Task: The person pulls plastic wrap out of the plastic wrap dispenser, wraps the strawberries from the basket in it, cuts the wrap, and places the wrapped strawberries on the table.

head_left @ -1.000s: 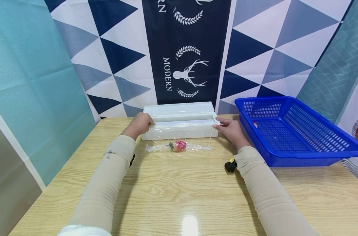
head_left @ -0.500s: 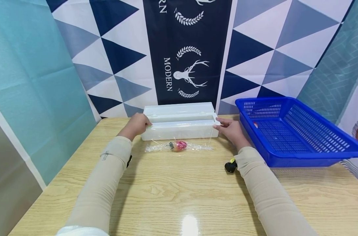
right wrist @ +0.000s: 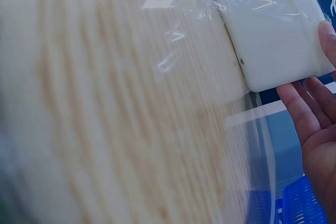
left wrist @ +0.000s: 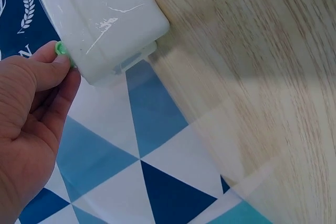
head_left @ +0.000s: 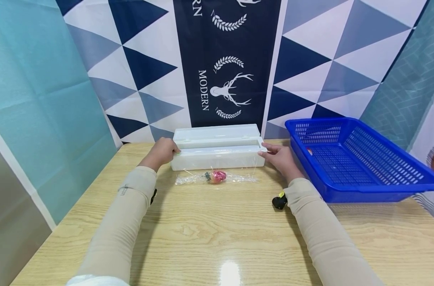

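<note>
A long white cling film dispenser box (head_left: 217,159) lies near the back of the table, its lid (head_left: 217,131) raised. Clear film (right wrist: 168,64) spreads from its front over the table. At the box's left end, my left hand (head_left: 163,151) pinches a small green slide cutter (left wrist: 61,49) between thumb and index finger. My right hand (head_left: 279,157) holds the right end, thumb on one side and fingers on the other. Just in front of the box lies a red artificial flower (head_left: 218,176) with green leaves, in crinkled clear wrapping (head_left: 240,178).
A blue plastic basket (head_left: 345,186) stands on the right, beside my right forearm, with a small reddish thing (head_left: 309,151) inside. Behind the box hangs a patterned cloth (head_left: 234,91). The wooden table (head_left: 209,230) stretches toward me.
My left hand has slid leftward along the box's front edge to its left end. The right hand keeps its hold, and the box and flower stay in place.
</note>
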A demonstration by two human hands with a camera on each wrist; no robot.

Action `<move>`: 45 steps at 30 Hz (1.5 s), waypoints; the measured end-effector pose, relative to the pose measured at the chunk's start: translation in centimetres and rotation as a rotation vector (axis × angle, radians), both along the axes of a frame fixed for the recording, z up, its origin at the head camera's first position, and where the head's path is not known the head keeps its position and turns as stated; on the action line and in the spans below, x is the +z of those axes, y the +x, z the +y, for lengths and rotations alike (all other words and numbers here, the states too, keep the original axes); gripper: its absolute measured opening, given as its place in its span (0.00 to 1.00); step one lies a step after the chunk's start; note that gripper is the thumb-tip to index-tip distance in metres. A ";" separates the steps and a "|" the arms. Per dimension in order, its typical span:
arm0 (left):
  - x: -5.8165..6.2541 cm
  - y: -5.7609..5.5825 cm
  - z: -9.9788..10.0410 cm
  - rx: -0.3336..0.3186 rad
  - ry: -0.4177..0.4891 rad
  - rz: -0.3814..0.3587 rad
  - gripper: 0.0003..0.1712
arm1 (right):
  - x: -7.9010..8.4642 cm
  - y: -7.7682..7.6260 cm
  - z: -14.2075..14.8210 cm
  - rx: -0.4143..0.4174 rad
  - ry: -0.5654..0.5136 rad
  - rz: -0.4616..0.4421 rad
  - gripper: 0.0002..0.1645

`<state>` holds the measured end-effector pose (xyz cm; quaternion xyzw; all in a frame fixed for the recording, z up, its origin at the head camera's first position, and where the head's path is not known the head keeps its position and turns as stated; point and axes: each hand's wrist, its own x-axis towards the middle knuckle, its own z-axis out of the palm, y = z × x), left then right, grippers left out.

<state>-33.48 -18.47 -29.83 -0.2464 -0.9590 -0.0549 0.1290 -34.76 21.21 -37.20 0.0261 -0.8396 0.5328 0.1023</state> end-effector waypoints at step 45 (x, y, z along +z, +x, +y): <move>-0.6 1.0 -0.1 0.154 0.211 -0.042 0.18 | 1.8 1.3 -1.3 -0.033 0.194 0.052 0.30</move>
